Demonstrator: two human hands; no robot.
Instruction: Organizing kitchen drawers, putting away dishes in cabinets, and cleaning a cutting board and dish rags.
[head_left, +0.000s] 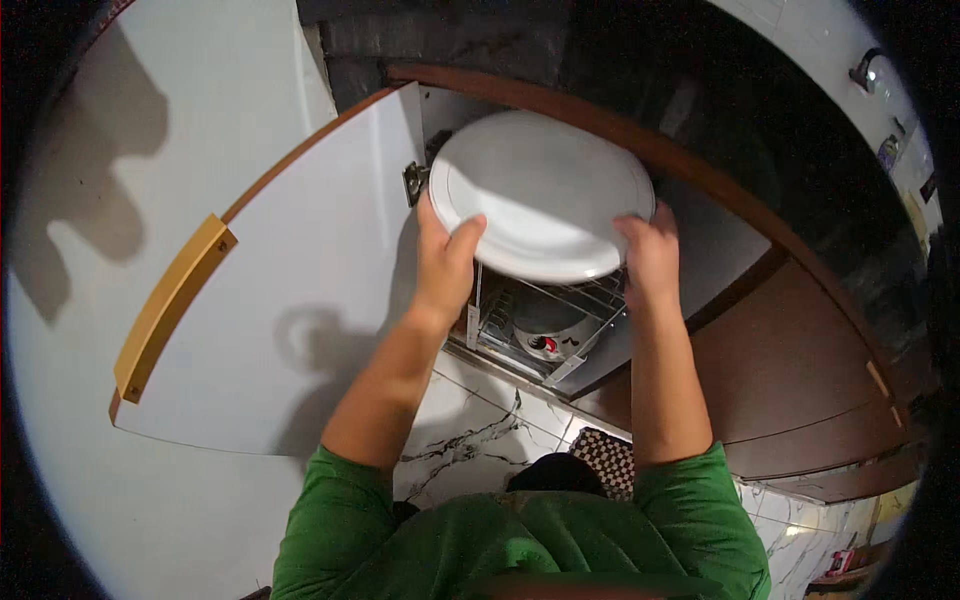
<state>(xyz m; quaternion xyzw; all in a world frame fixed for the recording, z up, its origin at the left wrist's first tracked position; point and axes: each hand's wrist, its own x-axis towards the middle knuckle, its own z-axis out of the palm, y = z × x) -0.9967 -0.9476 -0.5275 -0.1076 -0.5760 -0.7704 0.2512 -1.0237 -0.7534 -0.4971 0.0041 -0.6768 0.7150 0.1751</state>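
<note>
A large white oval plate (540, 187) is held level between my two hands, in front of an open cabinet. My left hand (446, 255) grips its left edge, thumb on top. On the opposite side my right hand (652, 247) has hold of the rim, thumb also above. Whether other plates are stacked beneath it cannot be made out. Below the plate, a wire rack (570, 300) stands in the cabinet. Inside that rack sits a bowl (559, 341) with a red and black rooster motif, partly hidden by the wires.
The white cabinet door (322, 262) stands open at left, with a gold handle (176, 307) on its edge. A dark countertop (697, 112) overhangs the opening. Brown cabinet fronts (780, 360) are at right. A checkered mat (604, 457) lies on the marble-patterned floor (465, 427).
</note>
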